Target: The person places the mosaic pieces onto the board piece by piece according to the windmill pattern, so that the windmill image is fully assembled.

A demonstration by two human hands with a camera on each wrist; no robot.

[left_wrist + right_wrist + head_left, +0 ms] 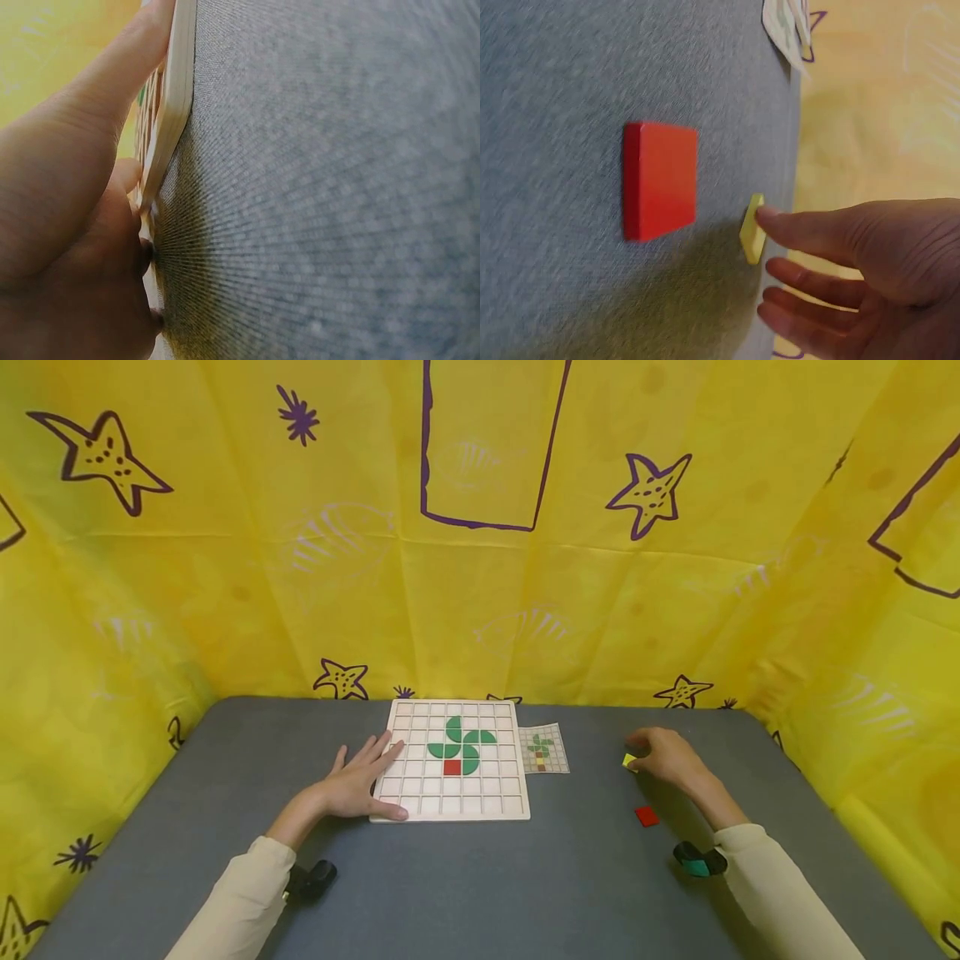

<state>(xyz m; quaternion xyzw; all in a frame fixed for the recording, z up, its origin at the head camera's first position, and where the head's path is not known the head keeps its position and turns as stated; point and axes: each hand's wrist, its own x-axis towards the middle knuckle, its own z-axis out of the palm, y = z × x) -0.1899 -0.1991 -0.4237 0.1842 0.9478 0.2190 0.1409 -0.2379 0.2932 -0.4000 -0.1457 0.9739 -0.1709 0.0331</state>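
A light wooden grid board (491, 789) lies on the table with several green quarter-circle pieces (470, 766) and a red square tile (452, 767) set in its cells. My left hand (352, 785) rests along the board's left edge, fingers spread and straight, thumb over the near left corner. Out to the right, my right hand (671, 760) pinches a small yellow tile (752, 232) close over the table; the thumb lies on its edge, and the index finger is hidden in the right wrist view. A loose red square tile (667, 180) lies flat nearer to me.
A small printed pattern card (557, 758) lies against the board's right side. The grey table (480, 893) ends at a yellow curtain (480, 577) with starfish drawings, which also hangs on both sides. Dark bands with cameras sit at both wrists.
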